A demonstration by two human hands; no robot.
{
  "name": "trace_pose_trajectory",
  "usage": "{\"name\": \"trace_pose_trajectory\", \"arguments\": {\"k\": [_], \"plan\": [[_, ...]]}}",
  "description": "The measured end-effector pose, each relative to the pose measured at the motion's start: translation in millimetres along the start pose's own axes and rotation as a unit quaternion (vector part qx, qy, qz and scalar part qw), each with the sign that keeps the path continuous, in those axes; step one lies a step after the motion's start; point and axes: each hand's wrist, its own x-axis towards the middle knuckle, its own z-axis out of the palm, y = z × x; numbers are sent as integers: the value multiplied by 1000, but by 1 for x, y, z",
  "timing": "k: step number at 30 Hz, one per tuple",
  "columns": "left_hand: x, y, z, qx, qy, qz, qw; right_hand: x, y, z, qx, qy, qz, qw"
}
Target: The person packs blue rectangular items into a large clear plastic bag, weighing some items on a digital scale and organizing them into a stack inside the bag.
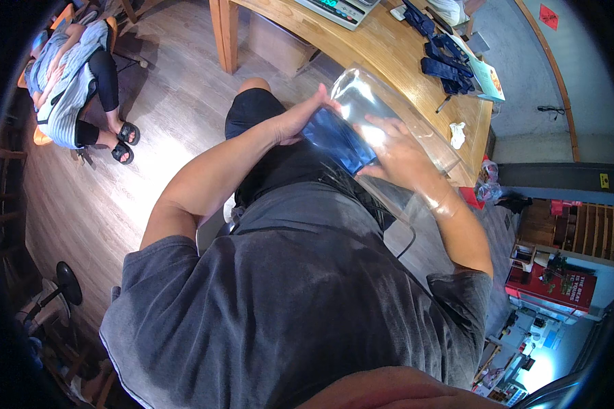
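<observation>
A dark blue, shiny folded packet [341, 140] lies between my hands, above my lap. My left hand [299, 123] is closed round its left end, thumb up and the fingers partly hidden beneath. A large clear plastic bag [361, 88] with bright glare spreads around and beyond the packet, reaching the table edge. My right hand [399, 153] is at the packet's right side, fingers bent over it and the thumb nearer me. Clear plastic shows around this hand and wrist; whether the hand is fully inside the bag I cannot tell.
A wooden table [416, 88] ahead holds a digital scale [338, 10], dark blue folded pieces [447, 68] and a crumpled white tissue [457, 135]. Under it stands a cardboard box [280, 44]. At the left, another person [75, 82] sits on a chair. A fan [68, 283] stands at the lower left.
</observation>
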Motion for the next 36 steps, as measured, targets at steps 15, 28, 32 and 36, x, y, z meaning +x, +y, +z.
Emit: {"name": "trace_pose_trajectory", "arguments": {"k": [15,28,32,36], "plan": [[-4,11,8,80,-54,-12,995,-1,1,1,7,-66,-3,998],[-6,14,2,64,-4,17,998,4,5,-15,-12,-30,35,999],[-6,16,-3,20,18,13,1000,-8,22,-31,-63,-7,55,996],[-7,27,-9,-18,29,35,999,-46,53,-41,-139,-10,92,986]]}}
